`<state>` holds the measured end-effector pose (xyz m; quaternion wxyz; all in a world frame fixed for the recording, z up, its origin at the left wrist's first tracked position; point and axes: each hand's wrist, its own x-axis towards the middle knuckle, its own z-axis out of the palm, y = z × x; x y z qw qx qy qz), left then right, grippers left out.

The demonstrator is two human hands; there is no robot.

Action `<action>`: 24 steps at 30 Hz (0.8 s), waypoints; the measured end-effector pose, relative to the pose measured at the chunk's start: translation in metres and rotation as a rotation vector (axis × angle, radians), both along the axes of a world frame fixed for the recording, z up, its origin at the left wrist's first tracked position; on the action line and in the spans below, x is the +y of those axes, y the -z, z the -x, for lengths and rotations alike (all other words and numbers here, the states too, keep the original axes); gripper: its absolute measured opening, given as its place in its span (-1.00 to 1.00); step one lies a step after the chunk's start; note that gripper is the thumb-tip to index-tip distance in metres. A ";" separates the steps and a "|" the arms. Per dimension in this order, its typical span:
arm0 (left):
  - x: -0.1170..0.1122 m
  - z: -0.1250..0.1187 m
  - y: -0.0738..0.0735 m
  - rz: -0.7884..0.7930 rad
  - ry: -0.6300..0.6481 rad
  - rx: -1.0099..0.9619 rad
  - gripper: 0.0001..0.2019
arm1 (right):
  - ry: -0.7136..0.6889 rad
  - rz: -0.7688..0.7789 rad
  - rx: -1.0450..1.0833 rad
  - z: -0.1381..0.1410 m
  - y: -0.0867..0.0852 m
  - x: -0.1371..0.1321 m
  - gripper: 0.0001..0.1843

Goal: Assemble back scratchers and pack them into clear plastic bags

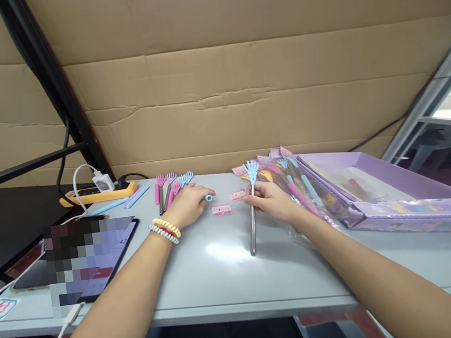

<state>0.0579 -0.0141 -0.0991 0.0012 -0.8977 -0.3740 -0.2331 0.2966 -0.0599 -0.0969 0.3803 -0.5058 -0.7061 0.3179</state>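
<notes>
My right hand [271, 200] grips the metal rod of a back scratcher [252, 215] with a light blue claw head, which points away from me. My left hand [187, 204] is closed around a light blue handle sleeve [208, 197] whose tip pokes out past my fingers. Two small pink labels [222, 210] lie on the grey table [222, 273] between my hands. Just beyond my left hand lie several pink, purple and blue back scratchers [172, 186]. Bead bracelets sit on my left wrist.
A purple box lid [380, 194] and a clear bag of scratchers [297, 187] lie on the right. A tablet [92, 256], a yellow power strip [101, 194] with a white charger, and loose blue and pink sleeves [130, 198] are on the left. Cardboard [239, 79] lines the back.
</notes>
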 end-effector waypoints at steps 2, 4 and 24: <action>0.001 0.000 0.001 -0.003 -0.004 -0.001 -0.63 | 0.004 -0.006 -0.019 0.000 -0.001 0.000 -0.71; 0.001 0.000 0.001 -0.007 -0.003 0.004 -0.63 | 0.007 -0.009 -0.032 0.000 -0.001 -0.001 -0.71; -0.003 0.001 -0.012 0.062 -0.500 -0.098 -0.60 | 0.034 -0.087 -0.032 0.001 0.000 -0.002 -0.61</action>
